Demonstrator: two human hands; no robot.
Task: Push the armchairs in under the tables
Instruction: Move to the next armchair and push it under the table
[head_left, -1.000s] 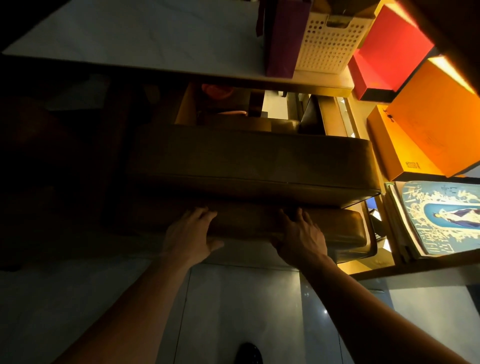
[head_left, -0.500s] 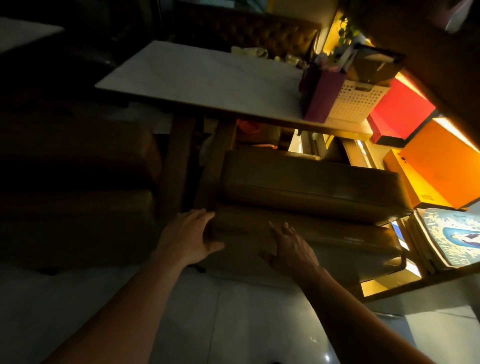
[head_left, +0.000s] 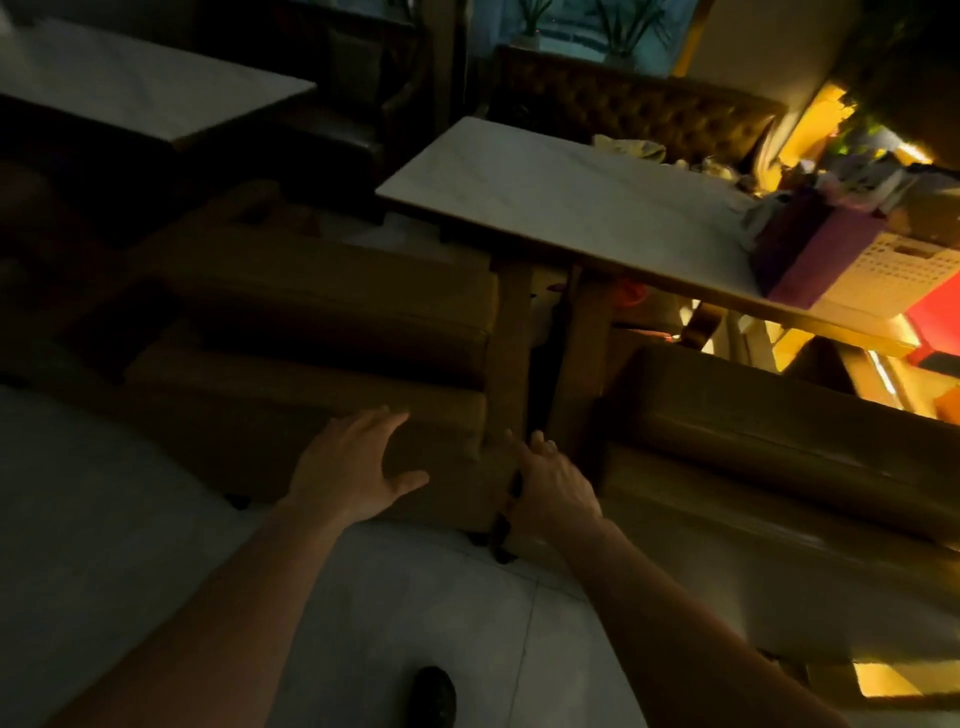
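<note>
Dim room, 2 brown armchairs seen side by side before a pale-topped table (head_left: 561, 202). Left armchair (head_left: 311, 364) lies at 9 o'clock of the table legs, right armchair (head_left: 779, 467) at 3 o'clock, its front tucked under the tabletop edge. Left hand (head_left: 348, 467) is spread wide, fingers straight, laid flat against the back of the left armchair near its right corner. Right hand (head_left: 553, 486) is placed at the gap between the 2 chairs; whether anything is gripped cannot be told. A purple bag (head_left: 815, 254) is noted at the table's 3 o'clock end.
</note>
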